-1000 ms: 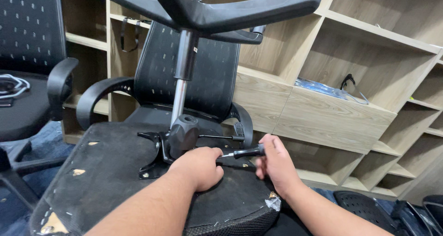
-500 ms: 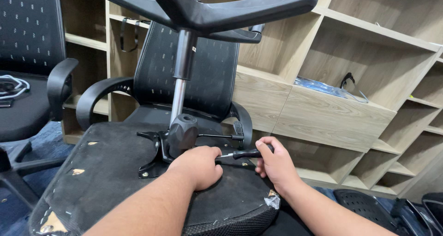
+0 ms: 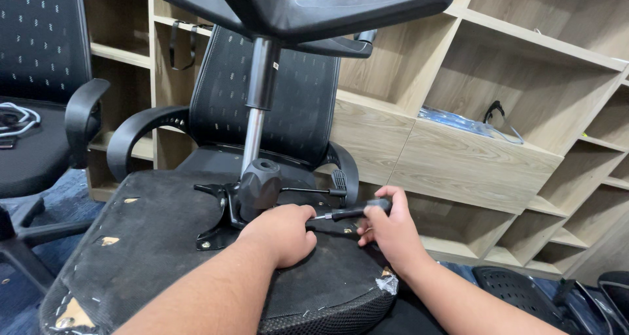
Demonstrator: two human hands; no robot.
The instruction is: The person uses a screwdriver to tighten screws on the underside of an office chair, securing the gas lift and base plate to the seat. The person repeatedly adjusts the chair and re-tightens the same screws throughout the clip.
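An office chair lies upside down, its black seat underside point(image 3: 151, 243) facing up. From the seat's metal mechanism plate point(image 3: 219, 220) a chrome gas cylinder point(image 3: 255, 122) rises to the black star base point(image 3: 308, 10). My left hand point(image 3: 278, 233) rests closed on the seat beside the mechanism, gripping the tip end of a screwdriver. My right hand point(image 3: 386, 227) grips the black screwdriver handle point(image 3: 357, 210), which lies nearly level and points left toward the plate.
A second black mesh chair point(image 3: 268, 99) stands upright just behind. Another chair point(image 3: 39, 92) with a white cable on its seat is at the left. Wooden shelving point(image 3: 485, 112) fills the wall behind. A black base part point(image 3: 524, 286) lies at the lower right.
My right hand has shifted slightly on the screwdriver handle, fingers regripping it. My left hand stays on the seat by the mechanism.
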